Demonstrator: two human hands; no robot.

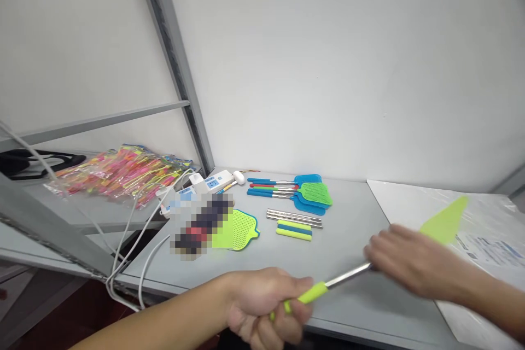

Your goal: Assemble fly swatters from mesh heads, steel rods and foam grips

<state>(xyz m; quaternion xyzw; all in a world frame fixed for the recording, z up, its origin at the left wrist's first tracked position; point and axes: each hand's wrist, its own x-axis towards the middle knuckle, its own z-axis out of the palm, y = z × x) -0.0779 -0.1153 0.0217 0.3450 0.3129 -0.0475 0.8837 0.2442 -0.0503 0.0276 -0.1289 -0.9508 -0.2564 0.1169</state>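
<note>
A fly swatter [348, 275] with a yellow-green handle, a metal rod and a yellow-green head spans both hands above the table's front part. My left hand [268, 303] is wrapped round its handle. Farther right, my right hand [410, 257] closes over the swatter where the rod meets the head, and covers that joint. Behind them on the table lie loose metal rods [293, 217] and several loose handles [294, 232], yellow-green and blue. Farther back rests a group of blue, green and red fly swatters [314, 194]. Loose yellow-green swatter heads [245, 229] lie to the left.
White power strips [213, 183] with cables stand at the back left. Beyond the metal shelf post [172, 60] lies a heap of bagged colourful items [127, 175]. A pixelated dark object [200, 229] touches the swatter heads. A white plastic sheet [410, 197] covers the table's right side.
</note>
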